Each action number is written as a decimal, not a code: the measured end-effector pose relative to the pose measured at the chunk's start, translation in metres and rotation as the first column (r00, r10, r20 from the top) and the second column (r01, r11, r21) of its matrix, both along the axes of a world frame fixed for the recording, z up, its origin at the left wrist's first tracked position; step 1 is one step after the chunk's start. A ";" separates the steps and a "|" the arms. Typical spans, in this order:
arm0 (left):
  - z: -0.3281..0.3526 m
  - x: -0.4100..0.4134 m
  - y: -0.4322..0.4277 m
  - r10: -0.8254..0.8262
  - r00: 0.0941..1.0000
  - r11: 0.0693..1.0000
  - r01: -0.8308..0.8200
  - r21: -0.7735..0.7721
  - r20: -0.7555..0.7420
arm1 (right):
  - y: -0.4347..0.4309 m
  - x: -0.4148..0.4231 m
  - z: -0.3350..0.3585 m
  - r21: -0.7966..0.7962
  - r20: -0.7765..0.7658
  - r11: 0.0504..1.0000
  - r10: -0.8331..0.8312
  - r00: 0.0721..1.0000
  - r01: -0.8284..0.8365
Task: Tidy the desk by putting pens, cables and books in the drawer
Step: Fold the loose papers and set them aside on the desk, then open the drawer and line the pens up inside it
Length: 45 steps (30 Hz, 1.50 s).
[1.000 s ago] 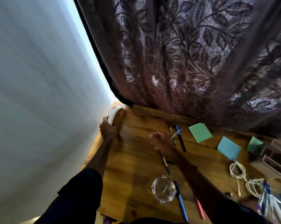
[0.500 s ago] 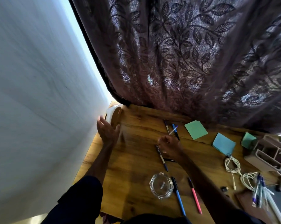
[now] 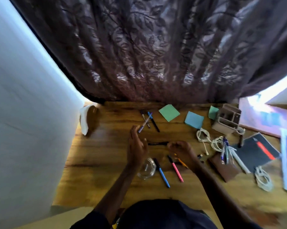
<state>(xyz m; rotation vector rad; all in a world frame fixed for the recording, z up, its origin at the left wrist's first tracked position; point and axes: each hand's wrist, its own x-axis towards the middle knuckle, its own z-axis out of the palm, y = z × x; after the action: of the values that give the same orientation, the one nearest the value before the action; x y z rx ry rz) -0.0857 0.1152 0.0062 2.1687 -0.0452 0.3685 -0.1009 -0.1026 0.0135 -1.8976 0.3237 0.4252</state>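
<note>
On the wooden desk (image 3: 106,162) my left hand (image 3: 137,146) hovers with fingers spread, holding nothing. My right hand (image 3: 180,149) has curled fingers just right of a black pen (image 3: 157,143); blur hides whether it holds anything. An orange pen (image 3: 183,163) lies under its wrist. A blue pen (image 3: 161,172) and a pink pen (image 3: 175,168) lie nearer me. Three crossed pens (image 3: 147,120) lie farther back. White cables (image 3: 203,138) (image 3: 262,179), a bundle of pens (image 3: 227,151) and a black notebook (image 3: 256,151) are to the right. No drawer is in view.
A glass ashtray (image 3: 146,167) sits under my left wrist. A tissue holder (image 3: 88,119) stands at the back left corner. Sticky-note pads (image 3: 169,112) (image 3: 194,120), a desk organizer (image 3: 228,119) and a brown pouch (image 3: 223,167) lie to the right. A curtain (image 3: 156,55) hangs behind.
My left hand has left the tissue holder and come to the middle of the desk. My right hand has drawn back towards me. The view has swung right.
</note>
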 end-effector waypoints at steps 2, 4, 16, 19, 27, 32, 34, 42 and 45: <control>-0.004 -0.012 -0.031 -0.087 0.996 0.996 0.088 0.022 -0.009 | -0.028 -0.026 0.001 0.001 -0.031 0.998 -0.060 0.998 0.061; -0.003 -0.024 -0.058 -0.150 0.988 0.988 0.151 0.035 -0.034 | -0.053 -0.052 -0.001 0.000 -0.040 0.991 -0.132 0.990 0.132; 0.013 -0.107 -0.221 -0.471 0.882 0.877 0.471 0.094 -0.016 | -0.171 -0.158 0.003 0.152 -0.124 0.911 -0.368 0.922 0.384; 0.007 -0.142 -0.275 -0.521 0.850 0.847 0.526 0.077 -0.073 | -0.219 -0.191 0.003 0.135 -0.135 0.910 -0.374 0.918 0.391; -0.036 -0.240 -0.425 -0.385 0.644 0.919 0.336 -0.208 -0.661 | -0.360 -0.297 -0.033 0.162 -0.223 0.877 -0.414 0.882 0.453; -0.073 -0.287 -0.485 -0.514 0.258 0.711 -0.407 -0.574 -0.818 | -0.413 -0.331 -0.076 0.394 -0.514 0.460 -0.607 0.606 0.796; -0.088 -0.292 -0.501 -0.493 0.278 0.509 -0.676 -0.533 -0.824 | -0.429 -0.330 -0.095 0.438 -0.611 0.276 -0.607 0.509 0.855; -0.142 -0.263 -0.539 -0.231 0.419 -0.173 -0.906 -0.387 -0.878 | -0.454 -0.286 -0.173 0.595 -0.682 -0.110 -0.593 0.428 0.796; -0.145 -0.258 -0.549 -0.187 0.415 -0.251 -0.897 -0.365 -0.890 | -0.458 -0.282 -0.190 0.577 -0.713 -0.173 -0.584 0.388 0.798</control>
<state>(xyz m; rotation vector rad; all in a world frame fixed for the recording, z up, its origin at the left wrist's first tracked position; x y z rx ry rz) -0.3440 -0.4333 -0.1388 0.3553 1.3015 -0.1917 -0.3832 -0.5606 -0.1765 -0.2505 1.0078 -0.0683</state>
